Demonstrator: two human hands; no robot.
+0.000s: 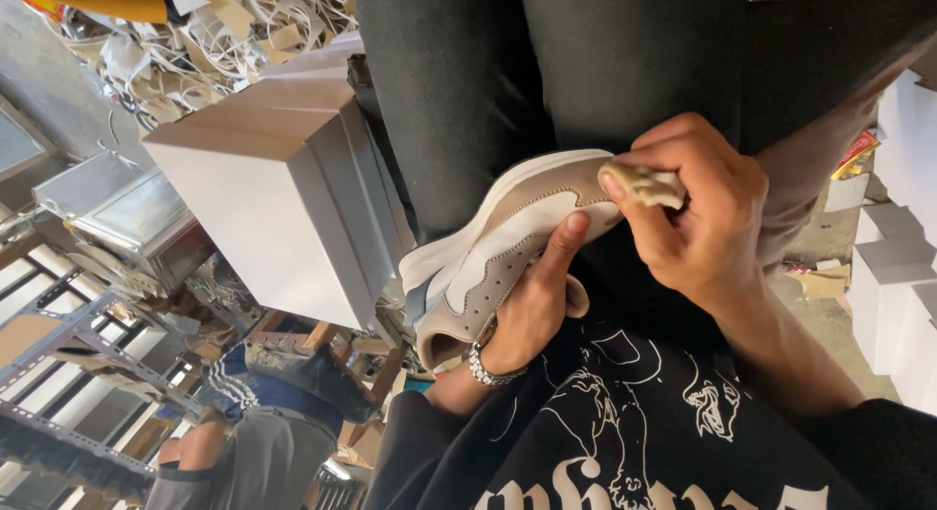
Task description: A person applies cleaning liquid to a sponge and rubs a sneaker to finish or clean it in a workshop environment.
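Note:
A beige and white sneaker (493, 251) with a thick white sole lies across my lap, over black trousers. My left hand (530, 310), with a metal bracelet at the wrist, grips the shoe at its opening, thumb lying along the side panel. My right hand (703, 217) pinches a small beige rubbery lump (646, 185) and presses it against the upper near the shoe's sole edge.
A big white and grey box (278, 193) stands close on the left. Metal cases (137, 222) and a heap of pale scrap strips (224, 32) lie beyond it. White boxes (893, 266) are stacked at the right. Another person (264, 422) and metal shelving (59, 373) are at lower left.

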